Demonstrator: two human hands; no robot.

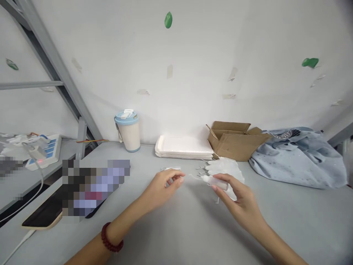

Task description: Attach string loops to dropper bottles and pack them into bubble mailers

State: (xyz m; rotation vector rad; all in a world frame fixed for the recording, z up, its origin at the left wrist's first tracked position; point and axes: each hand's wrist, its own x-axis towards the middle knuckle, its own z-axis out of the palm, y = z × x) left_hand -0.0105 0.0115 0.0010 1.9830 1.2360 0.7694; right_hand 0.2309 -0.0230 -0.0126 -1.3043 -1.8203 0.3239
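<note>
My right hand (241,200) holds a small translucent bottle (219,183) between thumb and fingers. The bottle lies nearly level, its narrow tip pointing left. My left hand (162,187) is to its left, a dark red beaded bracelet (106,235) on the wrist. Its fingers are curled, with thumb and fingertips close together; whatever may be between them is too small to make out. A thin whitish strand (194,177) shows between the bottle tip and my left fingertips. Just behind the left hand lies a small clear item (172,169). White flat pieces with thin string-like ends (227,166) lie behind the bottle, partly covered.
Along the wall stand a cream cup with a blue lid (131,134), a stack of white padded envelopes (183,147) and an open cardboard box (238,145). Pale blue cloth (298,162) is bundled at right. A phone (45,206) and a power strip (52,152) are at left.
</note>
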